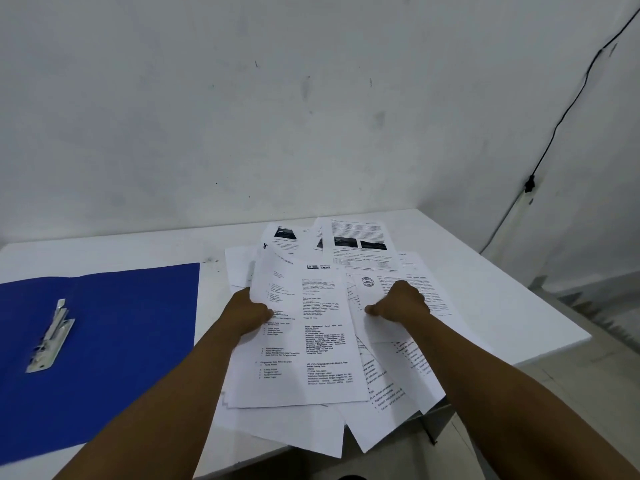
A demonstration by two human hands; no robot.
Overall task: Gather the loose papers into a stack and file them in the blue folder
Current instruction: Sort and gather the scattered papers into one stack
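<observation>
Papers: a loose heap of white printed sheets (304, 341) lies fanned on the white table (485, 289), some corners hanging over its near edge.
Left hand: the left hand (249, 313) pinches the left edge of the top sheet, thumb on top.
Right hand: the right hand (398, 303) presses curled fingers on sheets right of that one; whether it grips them I cannot tell.
Folder: the open blue card folder (121, 341) lies flat left of the heap, its metal clip (52, 337) exposed.

We see white papers (304, 341) printed with black text — a few at the desk's far edge carry dark photo blocks. By the left edge, a deep blue folder (114, 341) with a silver metal clip (52, 337) — white desk (485, 289) beneath.
</observation>
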